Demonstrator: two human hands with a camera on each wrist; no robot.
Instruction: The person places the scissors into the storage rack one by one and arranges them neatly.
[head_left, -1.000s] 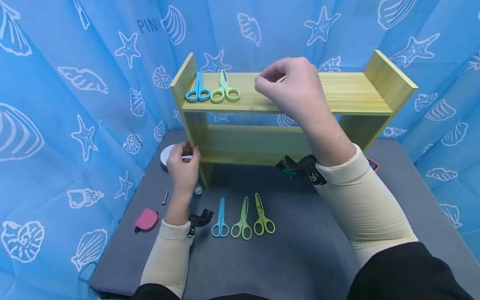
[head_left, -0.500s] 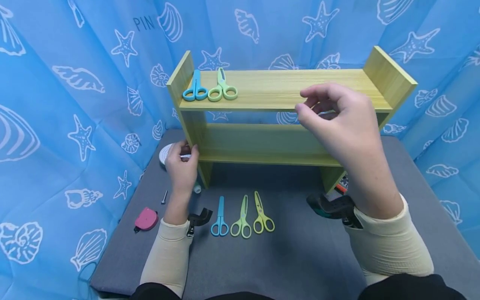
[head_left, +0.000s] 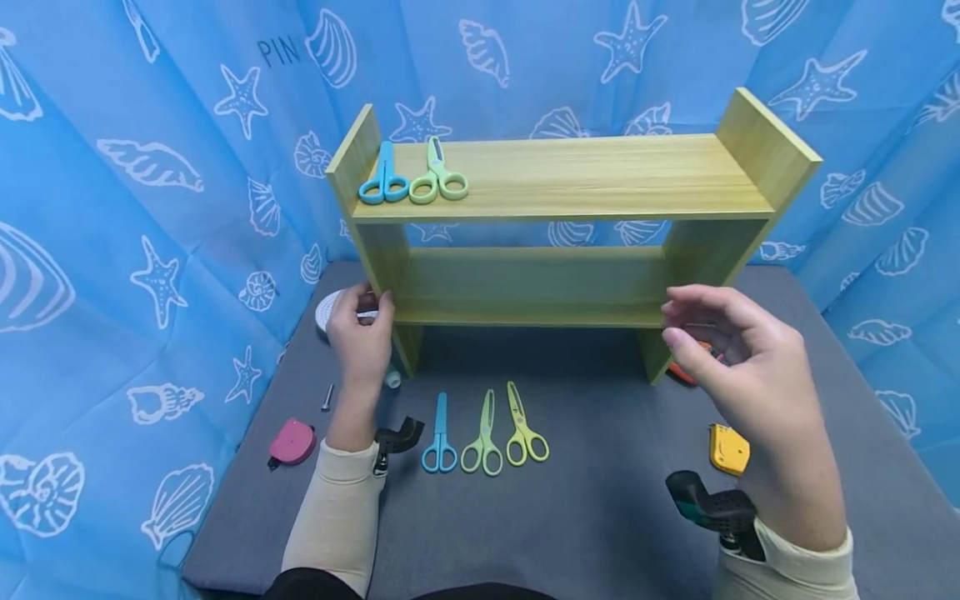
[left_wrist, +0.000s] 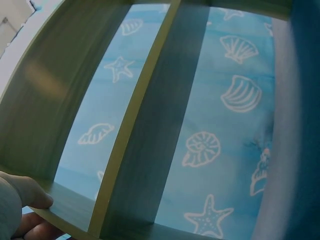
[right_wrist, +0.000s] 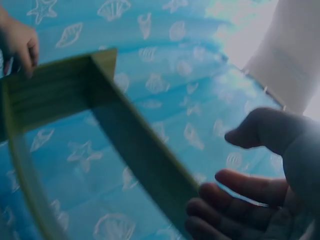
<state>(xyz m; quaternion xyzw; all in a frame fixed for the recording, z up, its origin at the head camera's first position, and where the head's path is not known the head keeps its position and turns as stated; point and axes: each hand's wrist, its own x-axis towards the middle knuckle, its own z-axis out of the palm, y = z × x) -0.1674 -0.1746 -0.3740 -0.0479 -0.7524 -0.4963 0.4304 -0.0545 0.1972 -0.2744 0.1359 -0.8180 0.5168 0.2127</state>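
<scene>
A two-tier wooden shelf (head_left: 585, 179) stands upright on the grey table. My left hand (head_left: 356, 346) grips its left side panel near the lower board; the left wrist view shows the thumb (left_wrist: 37, 195) on the panel's inner face and the other fingers outside. Beside the right side panel, my right hand (head_left: 757, 375) hangs with thumb and fingers apart and nothing between them. On the top board's left end lie blue scissors (head_left: 386, 179) and light green scissors (head_left: 437, 177).
In front lie blue scissors (head_left: 440, 433), green scissors (head_left: 483, 437) and yellow-green scissors (head_left: 523, 429). A pink tape measure (head_left: 292, 442), a bolt (head_left: 327, 397) and a white round object (head_left: 324, 310) are left. A yellow tape measure (head_left: 727, 448) and a partly hidden orange object (head_left: 681, 372) are right.
My right hand has moved from above the top board down and right to the shelf's right side, its fingers spreading. The left hand keeps its grip. The yellow tape measure has come into view.
</scene>
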